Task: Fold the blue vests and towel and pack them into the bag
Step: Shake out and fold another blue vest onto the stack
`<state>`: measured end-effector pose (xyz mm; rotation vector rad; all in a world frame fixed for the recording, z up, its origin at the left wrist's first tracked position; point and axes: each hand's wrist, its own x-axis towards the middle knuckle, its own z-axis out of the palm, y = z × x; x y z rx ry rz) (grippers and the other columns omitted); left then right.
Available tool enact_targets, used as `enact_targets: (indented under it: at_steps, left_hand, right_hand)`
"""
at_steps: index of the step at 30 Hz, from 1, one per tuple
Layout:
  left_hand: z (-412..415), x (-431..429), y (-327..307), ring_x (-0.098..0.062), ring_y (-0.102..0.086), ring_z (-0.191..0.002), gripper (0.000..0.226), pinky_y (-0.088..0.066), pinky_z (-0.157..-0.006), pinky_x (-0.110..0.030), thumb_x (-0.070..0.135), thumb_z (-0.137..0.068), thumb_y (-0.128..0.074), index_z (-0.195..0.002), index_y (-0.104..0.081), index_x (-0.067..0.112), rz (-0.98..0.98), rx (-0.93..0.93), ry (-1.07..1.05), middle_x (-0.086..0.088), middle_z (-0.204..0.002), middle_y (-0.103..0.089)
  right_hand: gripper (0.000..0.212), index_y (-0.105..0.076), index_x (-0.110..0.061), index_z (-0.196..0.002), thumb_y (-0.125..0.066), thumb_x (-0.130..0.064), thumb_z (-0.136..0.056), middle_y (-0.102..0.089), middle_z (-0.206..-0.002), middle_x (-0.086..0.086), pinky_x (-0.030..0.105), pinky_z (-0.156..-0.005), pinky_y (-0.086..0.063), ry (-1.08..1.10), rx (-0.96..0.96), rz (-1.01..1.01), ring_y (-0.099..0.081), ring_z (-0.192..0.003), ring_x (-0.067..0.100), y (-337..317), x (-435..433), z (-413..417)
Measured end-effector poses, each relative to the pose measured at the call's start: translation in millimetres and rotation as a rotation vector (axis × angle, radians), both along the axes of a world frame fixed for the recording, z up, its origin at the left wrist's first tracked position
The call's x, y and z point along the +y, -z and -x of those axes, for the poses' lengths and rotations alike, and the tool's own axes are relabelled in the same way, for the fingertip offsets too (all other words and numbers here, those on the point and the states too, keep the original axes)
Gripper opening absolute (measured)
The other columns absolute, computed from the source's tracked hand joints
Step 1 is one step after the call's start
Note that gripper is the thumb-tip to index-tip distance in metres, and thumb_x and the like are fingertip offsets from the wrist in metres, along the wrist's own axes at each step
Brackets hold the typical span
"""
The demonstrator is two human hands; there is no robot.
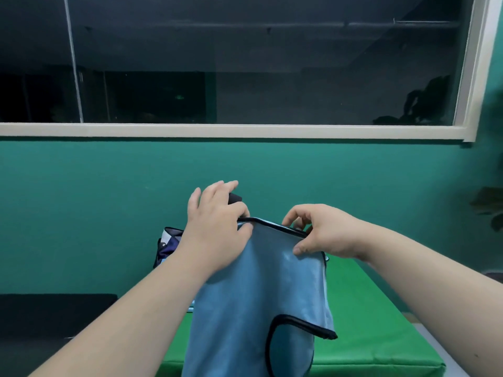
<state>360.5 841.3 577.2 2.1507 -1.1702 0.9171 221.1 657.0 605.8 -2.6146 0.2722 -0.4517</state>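
Observation:
A light blue vest (258, 292) with black piping hangs in the air over the green table, its black-trimmed armhole low in the view. My left hand (215, 227) grips the vest's top edge on the left, thumb on the near face, and a small black strap end shows past its fingers. My right hand (321, 232) pinches the top edge on the right, thumb in front. Behind my left wrist stands a dark blue and white bag (167, 246), mostly hidden. No towel is in sight.
A green padded table top (367, 317) runs under the vest, with its front edge low in the view and its right edge beside a pale floor strip. A teal wall and a dark window stand behind. A black surface (54, 314) lies at the lower left.

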Motion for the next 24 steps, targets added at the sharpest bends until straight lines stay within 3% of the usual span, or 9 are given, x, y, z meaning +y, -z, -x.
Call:
enact_targets:
  at_steps: [6,11,18,21,24]
  left_hand:
    - [-7,7,5,-0.016,-0.007,-0.151,0.019,0.006,-0.12,-0.05,0.041,-0.094,-0.053,-0.1,-0.068,0.03,-0.134,0.001,-0.143,0.005,-0.16,-0.024]
    - [-12,10,7,-0.011,-0.024,-0.144,0.025,0.007,-0.12,-0.052,0.041,-0.097,-0.047,-0.104,-0.07,0.032,-0.209,0.027,-0.216,0.01,-0.147,-0.041]
    - [-17,12,14,-0.012,-0.045,-0.121,0.021,-0.002,-0.121,-0.051,0.037,-0.098,-0.045,-0.097,-0.065,0.029,-0.192,0.065,-0.199,0.015,-0.122,-0.055]
    - [-19,12,19,-0.014,-0.047,-0.117,0.017,-0.005,-0.121,-0.05,0.036,-0.098,-0.045,-0.098,-0.061,0.03,-0.211,0.081,-0.211,0.014,-0.119,-0.054]
    - [-22,12,26,-0.015,-0.047,-0.116,0.013,-0.008,-0.121,-0.05,0.035,-0.099,-0.044,-0.098,-0.057,0.032,-0.248,0.114,-0.212,0.014,-0.115,-0.053]
  right_hand:
    - [0.031,-0.068,-0.029,-0.09,-0.088,-0.02,-0.068,-0.075,-0.083,-0.002,0.037,-0.072,-0.058,-0.003,0.048,-0.062,-0.071,-0.074,0.018,3,-13,8]
    - [0.024,-0.071,-0.025,-0.089,-0.088,-0.021,-0.072,-0.076,-0.087,-0.004,0.031,-0.077,-0.055,-0.02,-0.049,-0.087,-0.066,-0.072,0.007,-5,-14,12]
    - [0.022,-0.069,-0.034,-0.088,-0.073,-0.017,-0.075,-0.072,-0.08,-0.015,0.02,-0.064,-0.052,0.054,-0.001,0.109,-0.065,-0.071,0.004,-7,-14,15]
    - [0.018,-0.071,-0.027,-0.086,-0.077,-0.013,-0.076,-0.072,-0.078,-0.013,0.017,-0.062,-0.049,0.031,-0.032,0.014,-0.061,-0.064,0.002,-3,-20,13]
    - [0.013,-0.071,-0.019,-0.08,-0.079,-0.009,-0.081,-0.068,-0.073,-0.007,0.026,-0.068,-0.047,-0.023,-0.118,-0.174,-0.058,-0.066,0.007,2,-26,10]
